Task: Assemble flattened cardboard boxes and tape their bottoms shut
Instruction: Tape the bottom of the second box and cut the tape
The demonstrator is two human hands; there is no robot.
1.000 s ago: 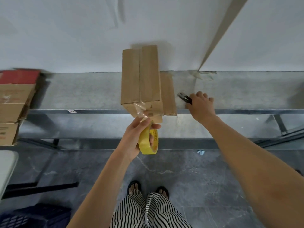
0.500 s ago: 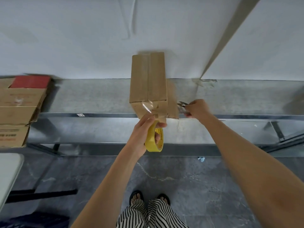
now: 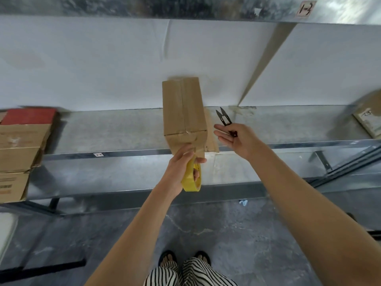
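Note:
A narrow brown cardboard box stands on the metal shelf, its taped flaps facing me and clear tape running down over its near end. My left hand grips a yellow tape roll just below that end, thumb on the stretched tape. My right hand hovers to the right of the box, palm up, holding small black thread snips with the blades pointing up and apart. A flat piece of cardboard lies behind the box on its right.
Stacked cardboard boxes, one red-topped, sit at the shelf's left end. Another box shows at the far right. A lower shelf runs beneath, then grey floor with my sandalled feet. An upper shelf labelled 1-3 spans the top.
My right hand picked the snips up off the shelf, brought them to the box's side, then drew back right and turned palm up. My view tilted upward. The left hand kept its hold on the roll.

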